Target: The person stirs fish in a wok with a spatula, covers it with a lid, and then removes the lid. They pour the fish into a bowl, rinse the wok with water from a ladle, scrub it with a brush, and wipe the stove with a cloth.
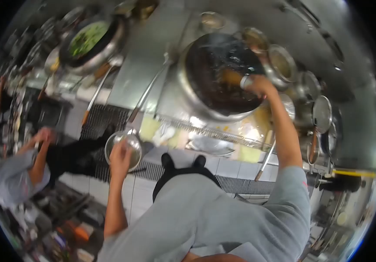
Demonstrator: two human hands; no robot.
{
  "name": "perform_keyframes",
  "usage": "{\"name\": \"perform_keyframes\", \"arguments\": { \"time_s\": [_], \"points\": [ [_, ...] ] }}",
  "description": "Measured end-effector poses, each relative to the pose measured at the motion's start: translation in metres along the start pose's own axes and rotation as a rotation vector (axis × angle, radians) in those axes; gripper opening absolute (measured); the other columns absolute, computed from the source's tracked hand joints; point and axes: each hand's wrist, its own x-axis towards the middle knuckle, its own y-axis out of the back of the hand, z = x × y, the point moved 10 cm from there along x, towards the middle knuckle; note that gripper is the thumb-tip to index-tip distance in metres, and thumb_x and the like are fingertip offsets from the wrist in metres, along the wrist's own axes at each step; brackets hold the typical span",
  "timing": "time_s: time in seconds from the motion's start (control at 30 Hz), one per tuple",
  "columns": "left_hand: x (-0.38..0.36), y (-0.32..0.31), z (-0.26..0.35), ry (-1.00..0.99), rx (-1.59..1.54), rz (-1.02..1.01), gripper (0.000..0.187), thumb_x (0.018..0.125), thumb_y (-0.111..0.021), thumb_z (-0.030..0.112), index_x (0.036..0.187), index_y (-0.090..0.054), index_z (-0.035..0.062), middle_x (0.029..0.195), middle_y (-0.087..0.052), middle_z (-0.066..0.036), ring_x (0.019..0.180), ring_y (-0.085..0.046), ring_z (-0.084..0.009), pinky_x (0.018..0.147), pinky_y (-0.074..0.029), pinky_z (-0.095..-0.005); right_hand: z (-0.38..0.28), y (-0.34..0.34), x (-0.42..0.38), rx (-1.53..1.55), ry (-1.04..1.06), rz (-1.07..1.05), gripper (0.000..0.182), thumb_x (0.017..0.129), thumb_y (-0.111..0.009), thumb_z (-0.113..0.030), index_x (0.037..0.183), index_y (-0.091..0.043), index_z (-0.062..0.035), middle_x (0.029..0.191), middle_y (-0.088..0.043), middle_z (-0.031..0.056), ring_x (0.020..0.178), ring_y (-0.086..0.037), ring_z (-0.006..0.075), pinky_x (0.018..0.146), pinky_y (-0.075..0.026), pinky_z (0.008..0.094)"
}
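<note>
My right hand [261, 86] reaches out over a large dark wok [216, 74] and grips a brush [233, 78] with a metal collar and yellowish bristles that lies inside the wok. My left hand [120, 158] holds a small round metal bowl [123, 147] by its rim, low at my left side above the floor grating. My grey shirt and black apron fill the lower middle of the view.
A second wok [89, 41] with green vegetables sits at the far left of the steel range. Long-handled ladles [146, 94] lie between the woks. Several metal seasoning pots [281, 63] and lids stand right of my wok. Another person in grey [15, 174] works at my left.
</note>
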Motion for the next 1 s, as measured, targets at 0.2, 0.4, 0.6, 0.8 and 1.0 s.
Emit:
{"name": "perform_keyframes", "arguments": {
  "time_s": [0.2,0.4,0.6,0.8,1.0],
  "points": [
    [0.087,-0.033,0.081,0.167,-1.995,-0.244,0.084,0.091,-0.036,0.074,0.153,-0.028,0.0184,0.147,-0.043,-0.021,0.132,-0.043,-0.0424,0.108,-0.033,-0.0618,0.007,-0.063,0.056,0.157,0.287,0.250,0.071,0.079,-0.073,-0.039,0.141,-0.050,-0.0120,0.118,-0.066,0.0217,0.110,-0.064,0.0371,0.093,-0.049,0.0454],
    [0.097,-0.067,0.072,0.229,-1.378,-0.275,0.071,0.097,-0.042,0.062,0.148,-0.034,0.0130,0.132,-0.055,-0.017,0.116,-0.058,-0.0313,0.098,-0.047,-0.0478,0.057,-0.040,0.089,-0.144,0.157,0.314,0.076,0.078,-0.070,-0.047,0.142,-0.048,-0.0127,0.127,-0.061,0.0237,0.116,-0.060,0.0386,0.096,-0.048,0.0473],
    [0.042,0.007,0.045,0.285,-0.504,0.075,0.044,0.099,-0.057,0.028,0.134,-0.049,0.0016,0.118,-0.061,-0.013,0.097,-0.062,-0.0176,0.086,-0.049,-0.0286,0.024,-0.081,0.039,0.018,0.291,0.122,0.069,0.083,-0.067,-0.048,0.138,-0.047,-0.0116,0.101,-0.071,0.0214,0.094,-0.069,0.0366,0.086,-0.053,0.0467],
    [0.007,-0.003,0.033,0.225,-0.429,0.079,0.041,0.098,-0.060,0.020,0.133,-0.051,0.0016,0.110,-0.061,-0.008,0.096,-0.060,-0.0149,0.084,-0.048,-0.0271,0.063,-0.042,0.118,0.007,0.250,0.340,0.068,0.081,-0.073,-0.046,0.133,-0.051,-0.0076,0.105,-0.070,0.0205,0.094,-0.069,0.0369,0.082,-0.054,0.0489],
    [-0.031,-0.022,0.039,0.224,-0.353,0.068,0.041,0.099,-0.058,0.016,0.135,-0.048,0.0003,0.108,-0.061,-0.008,0.092,-0.060,-0.0134,0.082,-0.048,-0.0264,0.050,-0.081,0.014,-0.102,0.329,0.149,0.065,0.082,-0.068,-0.047,0.135,-0.047,-0.0155,0.115,-0.063,0.0288,0.114,-0.062,0.0362,0.098,-0.047,0.0465]
  ]
}}
